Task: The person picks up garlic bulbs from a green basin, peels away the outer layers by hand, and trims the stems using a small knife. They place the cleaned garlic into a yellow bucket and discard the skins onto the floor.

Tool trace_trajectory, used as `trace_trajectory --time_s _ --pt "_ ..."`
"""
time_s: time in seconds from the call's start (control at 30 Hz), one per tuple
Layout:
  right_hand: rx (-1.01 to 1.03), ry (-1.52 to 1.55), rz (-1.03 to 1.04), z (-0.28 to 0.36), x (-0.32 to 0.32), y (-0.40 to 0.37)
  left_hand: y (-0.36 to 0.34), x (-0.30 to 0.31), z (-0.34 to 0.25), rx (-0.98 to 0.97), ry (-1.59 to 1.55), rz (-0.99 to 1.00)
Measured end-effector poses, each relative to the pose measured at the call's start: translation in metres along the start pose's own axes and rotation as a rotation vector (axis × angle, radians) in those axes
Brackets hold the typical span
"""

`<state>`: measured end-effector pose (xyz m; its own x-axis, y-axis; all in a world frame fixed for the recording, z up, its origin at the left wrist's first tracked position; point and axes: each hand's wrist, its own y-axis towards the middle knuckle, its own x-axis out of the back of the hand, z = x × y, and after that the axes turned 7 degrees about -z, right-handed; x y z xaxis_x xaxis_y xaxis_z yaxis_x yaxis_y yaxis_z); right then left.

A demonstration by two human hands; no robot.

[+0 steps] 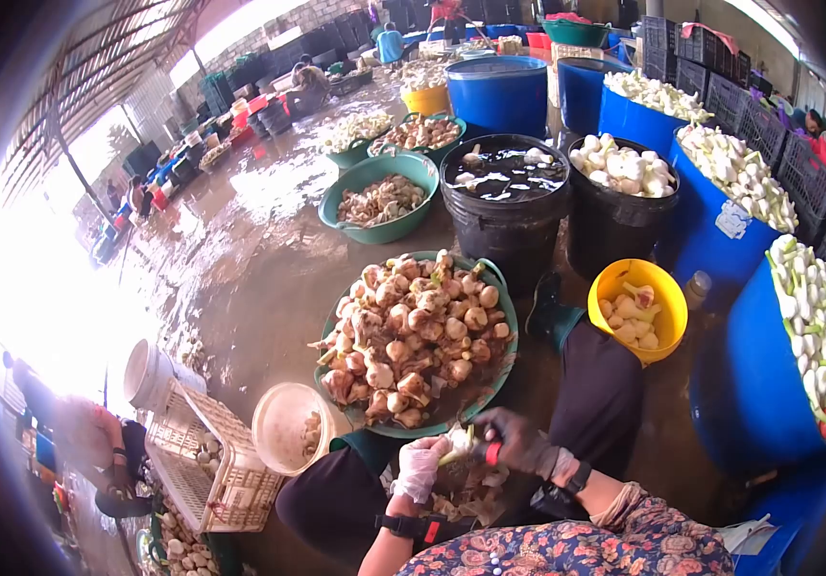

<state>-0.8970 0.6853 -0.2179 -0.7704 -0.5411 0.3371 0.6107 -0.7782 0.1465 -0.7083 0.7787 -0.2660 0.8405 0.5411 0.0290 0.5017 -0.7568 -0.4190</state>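
My white-gloved left hand (pixel 419 468) pinched a bulb (pixel 458 442). My dark-gloved right hand (pixel 520 440) gripped a red-handled knife (pixel 492 453) against it. A heaped green basin (pixel 492 273) sat at twelve o'clock.

We are looking at a wet brown floor (pixel 240 259) that is shining far ahead of our fingers (pixel 422 461). Very bright light (pixel 38 278) is pouring in from the open side, left of the fingers. A metal roof (pixel 115 58) is hanging high above them. A brick wall (pixel 312 14) is standing far beyond. Dark crates (pixel 720 82) are sitting stacked up to the right.
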Motion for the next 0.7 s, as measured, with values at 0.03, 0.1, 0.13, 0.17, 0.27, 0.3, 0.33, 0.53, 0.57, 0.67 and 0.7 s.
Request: trace_trajectory --time_s 0.03,0.1,0.13,0.17,0.27,0.3,0.33,0.53,0.57,0.67,0.7 --pt "0.315 -0.106 -0.033 0.001 -0.007 0.001 -0.001 -0.001 0.002 0.02 -0.005 0.022" --pt "0.373 -0.451 0.184 0.013 -0.012 -0.003 -0.003 -0.005 0.001 0.071 -0.004 0.103" --pt "0.362 -0.411 0.212 0.012 -0.013 -0.003 -0.006 -0.006 -0.002 0.107 -0.017 0.117" --pt "0.35 -0.371 0.242 0.01 -0.012 -0.003 -0.011 -0.007 -0.003 0.145 -0.03 0.13" --pt "0.291 -0.425 0.408 0.008 -0.013 -0.006 -0.033 -0.012 -0.01 0.279 -0.149 0.213" --pt "0.265 -0.471 0.479 0.01 -0.013 -0.007 -0.039 -0.015 -0.01 0.304 -0.186 0.233" --pt "0.239 -0.447 0.469 0.013 -0.01 -0.008 -0.036 -0.015 0.004 0.29 -0.243 0.247" --pt "-0.348 0.525 0.101 -0.043 -0.025 -0.016 -0.03 -0.02 -0.005 0.241 -0.436 0.147" --pt "-0.458 0.634 0.026 -0.04 -0.018 -0.015 -0.03 -0.026 -0.009 0.164 -0.512 0.095" --pt "-0.865 0.923 -0.091 -0.051 -0.02 -0.009 -0.033 -0.033 -0.025 -0.063 -0.371 0.006" --pt "-0.992 1.089 -0.141 -0.068 -0.024 -0.005 -0.036 -0.031 -0.029 -0.148 -0.373 -0.025"
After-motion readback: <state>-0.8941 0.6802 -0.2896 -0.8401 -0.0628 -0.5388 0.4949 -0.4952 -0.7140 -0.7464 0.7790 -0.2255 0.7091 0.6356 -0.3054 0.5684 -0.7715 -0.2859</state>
